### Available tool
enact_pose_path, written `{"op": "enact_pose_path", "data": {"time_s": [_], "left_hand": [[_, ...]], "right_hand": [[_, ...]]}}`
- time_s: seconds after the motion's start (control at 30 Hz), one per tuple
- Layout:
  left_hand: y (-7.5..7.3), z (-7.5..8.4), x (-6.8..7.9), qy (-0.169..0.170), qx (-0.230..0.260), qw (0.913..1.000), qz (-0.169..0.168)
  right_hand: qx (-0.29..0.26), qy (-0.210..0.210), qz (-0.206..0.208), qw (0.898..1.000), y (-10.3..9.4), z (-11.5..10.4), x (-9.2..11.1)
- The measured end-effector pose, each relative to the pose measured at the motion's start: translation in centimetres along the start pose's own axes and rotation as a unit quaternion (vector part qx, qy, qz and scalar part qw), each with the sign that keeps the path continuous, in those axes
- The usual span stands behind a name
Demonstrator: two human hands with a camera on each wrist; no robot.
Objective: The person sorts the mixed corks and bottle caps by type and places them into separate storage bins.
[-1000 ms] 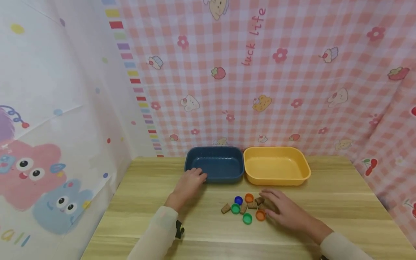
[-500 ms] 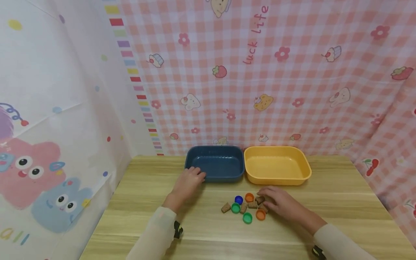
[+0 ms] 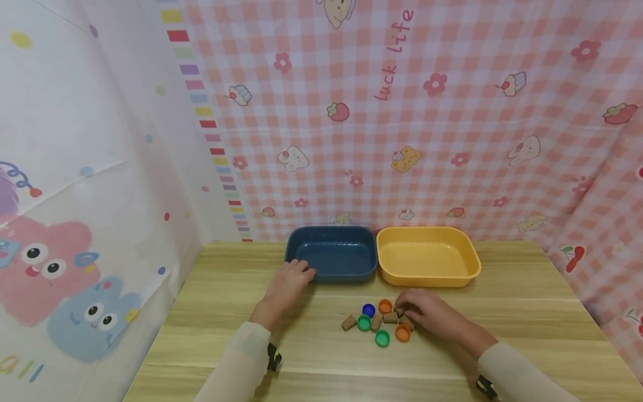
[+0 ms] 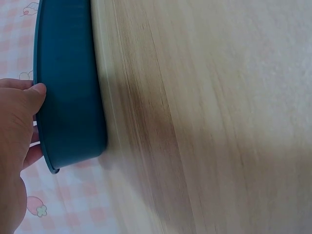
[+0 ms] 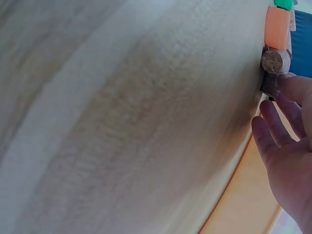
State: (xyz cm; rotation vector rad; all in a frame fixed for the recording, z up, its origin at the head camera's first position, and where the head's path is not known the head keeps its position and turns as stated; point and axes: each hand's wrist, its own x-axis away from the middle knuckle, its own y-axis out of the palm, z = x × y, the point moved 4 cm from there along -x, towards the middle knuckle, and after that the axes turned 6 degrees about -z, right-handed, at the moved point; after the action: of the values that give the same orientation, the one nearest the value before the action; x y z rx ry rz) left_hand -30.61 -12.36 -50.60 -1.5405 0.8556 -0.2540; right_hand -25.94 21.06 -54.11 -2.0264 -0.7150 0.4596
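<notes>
My left hand [image 3: 287,286] holds the near left rim of a dark blue tray [image 3: 346,277]. In the left wrist view its thumb lies on the outer side, with the other fingers behind the wall. My right hand [image 3: 436,314] pinches a brown cork [image 5: 270,85] at the right end of a small pile, thumb and forefinger partly covering it. Beside it lies another cork [image 5: 276,61], end-on in the right wrist view, next to an orange cap [image 5: 277,27]. The pile also has a blue cap [image 3: 369,310], a green cap [image 3: 382,338] and more corks [image 3: 349,322].
A yellow tray [image 3: 429,280] stands against the blue one at the back of the wooden table [image 3: 321,363]. Behind both hangs a pink checked cloth [image 3: 372,134]. A white printed cloth [image 3: 125,212] hangs on the left.
My right hand has moved slightly left, and its thumb and forefinger have closed on the cork at the pile's right end. My left hand stays at the blue tray's rim.
</notes>
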Motion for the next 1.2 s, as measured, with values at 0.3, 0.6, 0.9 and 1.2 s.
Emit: {"op": "enact_pose_path", "data": {"time_s": [0.3, 0.6, 0.9, 1.2], "left_hand": [[0.3, 0.0, 0.0, 0.007, -0.007, 0.9998, 0.017], [0.7, -0.1, 0.2, 0.01, -0.008, 0.9997, 0.023], [0.5, -0.1, 0.1, 0.008, -0.007, 0.9994, 0.032], [0.4, -0.1, -0.1, 0.01, -0.011, 0.9993, 0.036]], "right_hand": [[-0.004, 0.021, -0.017, 1.0, 0.4, 0.4, -0.5], [-0.005, 0.016, -0.001, 1.0, 0.6, 0.5, -0.5], [-0.01, 0.013, 0.027, 0.999, 0.1, 0.4, -0.5], [-0.012, -0.004, 0.077, 0.997, -0.5, -0.1, -0.2]]}}
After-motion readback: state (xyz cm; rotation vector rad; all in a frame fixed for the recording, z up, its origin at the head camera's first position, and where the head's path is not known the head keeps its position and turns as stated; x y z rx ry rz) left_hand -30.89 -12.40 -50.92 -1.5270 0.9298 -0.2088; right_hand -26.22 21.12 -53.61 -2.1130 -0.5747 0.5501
